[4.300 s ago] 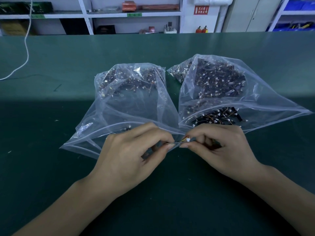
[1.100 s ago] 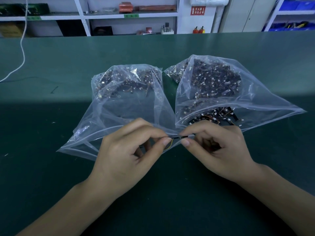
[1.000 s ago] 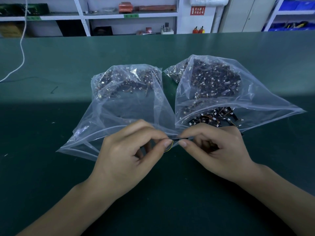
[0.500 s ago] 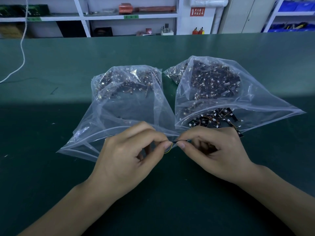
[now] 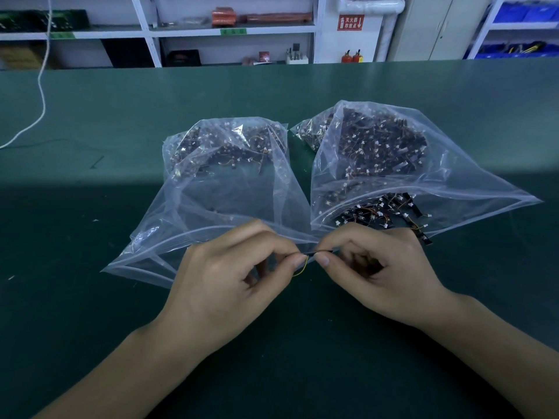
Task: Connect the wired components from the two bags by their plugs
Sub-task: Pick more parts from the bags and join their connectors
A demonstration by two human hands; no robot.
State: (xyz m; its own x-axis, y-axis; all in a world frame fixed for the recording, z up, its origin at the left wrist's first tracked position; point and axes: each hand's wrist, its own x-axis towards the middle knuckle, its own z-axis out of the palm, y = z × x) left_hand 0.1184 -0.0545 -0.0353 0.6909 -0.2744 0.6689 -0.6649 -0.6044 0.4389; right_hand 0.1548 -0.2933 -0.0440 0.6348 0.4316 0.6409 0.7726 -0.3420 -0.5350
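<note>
Two clear plastic bags lie open toward me on the green table. The left bag [image 5: 230,189] and the right bag [image 5: 423,176] both hold many small dark wired components with white plugs. Several components [image 5: 384,213] spill at the right bag's mouth. My left hand [image 5: 233,276] and my right hand [image 5: 384,270] meet just in front of the bags, thumb and forefinger of each pinched on a small wired component [image 5: 308,257]. A thin yellow wire [image 5: 302,269] loops down between the fingertips. The plugs themselves are hidden by my fingers.
The green table [image 5: 90,297] stretches wide around the bags. A white cable [image 5: 39,95] hangs down onto the table at far left. White shelving [image 5: 236,31] with boxes and blue bins [image 5: 520,13] stands behind the table's far edge.
The white plug seen between my fingertips earlier is no longer visible. My fingertips have drawn closer together, and the yellow wire now loops out below them.
</note>
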